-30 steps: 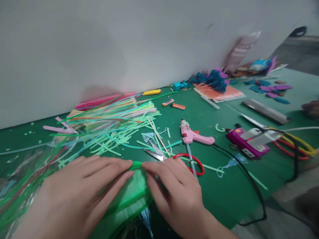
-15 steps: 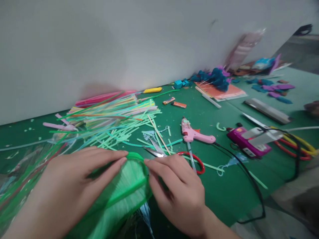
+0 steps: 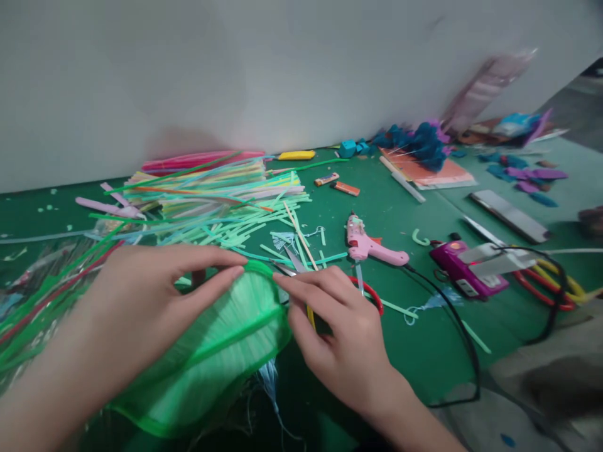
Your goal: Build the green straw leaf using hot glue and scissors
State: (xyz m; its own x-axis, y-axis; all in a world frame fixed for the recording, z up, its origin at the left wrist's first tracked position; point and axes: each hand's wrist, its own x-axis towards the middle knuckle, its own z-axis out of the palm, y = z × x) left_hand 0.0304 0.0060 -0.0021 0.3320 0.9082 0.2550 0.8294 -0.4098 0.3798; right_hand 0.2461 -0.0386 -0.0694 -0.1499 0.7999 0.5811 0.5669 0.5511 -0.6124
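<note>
A sheer green leaf-shaped piece (image 3: 221, 361) with a brighter green edging and a rib across its middle is held up in front of me. My left hand (image 3: 164, 301) pinches its top edge between thumb and fingers. Close beside that grip, my right hand (image 3: 334, 333) has its fingertips pressed together on the same edging. Whatever lies inside the right fingers is hidden. Light blue tassel threads (image 3: 269, 386) hang below the piece. Behind the right hand lie scissors (image 3: 367, 292) with a red handle, partly covered.
Cut green strips (image 3: 226, 233) and bundled coloured strips (image 3: 198, 182) lie beyond my hands. A pink glue gun (image 3: 372, 248), its cord running to a purple power strip (image 3: 471, 270), sits to the right. Lighters (image 3: 346, 188), larger scissors (image 3: 490, 232) and blue flowers (image 3: 428, 145) lie farther off.
The view has shifted, so the tabletop things appear higher. Both hands and the green piece sit higher in view, and more of its lower edge shows. Both grips stay on the edging.
</note>
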